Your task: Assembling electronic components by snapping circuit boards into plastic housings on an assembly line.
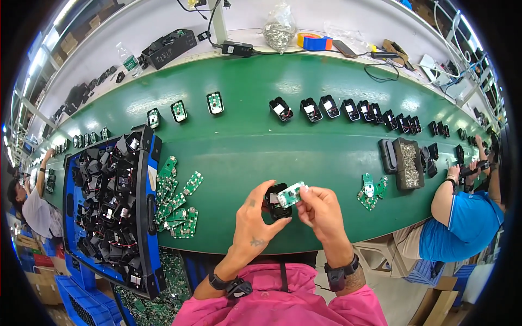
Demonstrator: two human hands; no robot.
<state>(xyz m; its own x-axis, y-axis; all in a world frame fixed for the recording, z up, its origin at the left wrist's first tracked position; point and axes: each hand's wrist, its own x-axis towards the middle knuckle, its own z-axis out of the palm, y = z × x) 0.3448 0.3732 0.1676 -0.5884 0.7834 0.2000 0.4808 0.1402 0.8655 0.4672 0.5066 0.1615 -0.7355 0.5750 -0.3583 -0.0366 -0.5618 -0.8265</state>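
While your left hand (253, 221) cups a black case (279, 211) at the lower centre of the frame, thumb and fingers curled about its sides, your right hand (324, 211), just right of it, pinches a green board (291, 195) by its right end between thumb and fingertips. Board: tilted, left end over the case's mouth; whether the two touch cannot be told from this view. Wristbands (341, 274): black, one on each of your wrists, bottom centre. Table (244, 155): green, spanning the frame. Board pile (185, 228): overlapping, left of your left hand. Board cluster (368, 185): small, right of your right hand. Tray (156, 163): blue and black, left of the frame, heaped with black cases (103, 206). Loose boards (152, 285): a mass at lower left, below the tray. Filled cases (215, 102): three, upper left of centre, each showing a green board. Case row (311, 110): black, from upper centre toward the right edge, several with a white patch inside. Parts box (409, 186): dark, right of the frame, full of small metal parts (409, 160). Along the top, left to right: bottle (128, 60), black bin (169, 51), adapter (237, 49), clear bag (279, 31), tape (315, 42). Worker in blue (465, 228): right edge. Worker in white (33, 209): left edge, one arm stretched over your table
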